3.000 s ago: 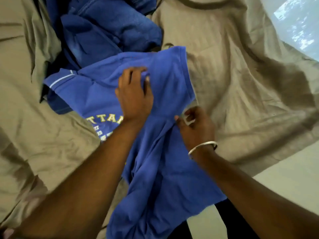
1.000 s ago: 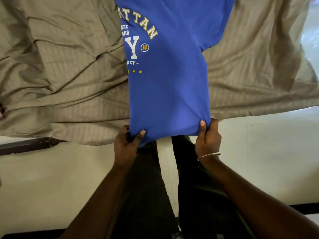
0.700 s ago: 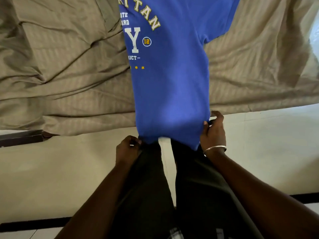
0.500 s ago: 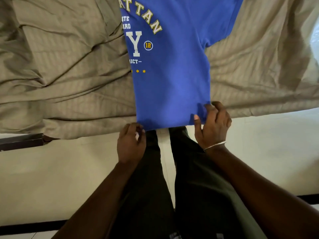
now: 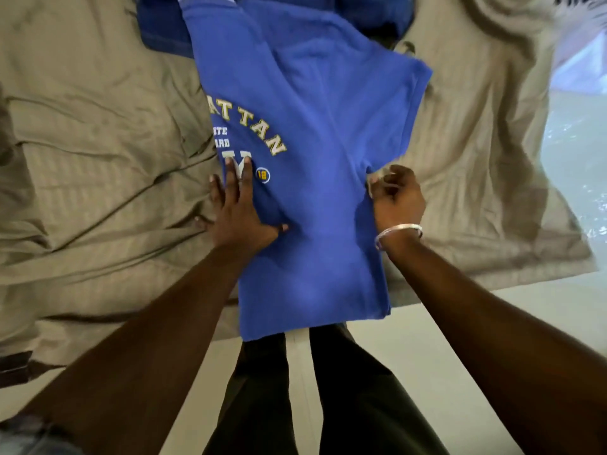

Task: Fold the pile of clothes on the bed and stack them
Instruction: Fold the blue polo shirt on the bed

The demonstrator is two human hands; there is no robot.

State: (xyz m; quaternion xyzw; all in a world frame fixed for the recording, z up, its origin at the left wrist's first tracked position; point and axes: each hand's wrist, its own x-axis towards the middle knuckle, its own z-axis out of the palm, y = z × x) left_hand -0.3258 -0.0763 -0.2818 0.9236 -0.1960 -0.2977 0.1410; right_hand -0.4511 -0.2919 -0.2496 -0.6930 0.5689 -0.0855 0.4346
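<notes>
Right now the blue T-shirt [image 5: 315, 205] lies lengthwise on the tan bedsheet [image 5: 98, 159], printed side up, its hem hanging just over the bed's edge toward six o'clock and its collar end reaching twelve o'clock; the left side looks already folded in, giving a straight edge there. The left hand [image 5: 236, 211] rests flat on the shirt at about nine o'clock of the garment, fingers straight and spread, pressing the cloth beside the yellow lettering (part of the big letter is hidden under the fingertips); the right hand [image 5: 394, 198], wearing a silver bangle [image 5: 399, 233], has its fingers curled and pinches the shirt at the underarm seam, at three o'clock. A heap of darker blue clothes [image 5: 361, 11] sits at twelve o'clock, touching the shirt's top; the person's dark trousers [image 5: 345, 389] stand on the pale floor [image 5: 443, 339] at six o'clock.
</notes>
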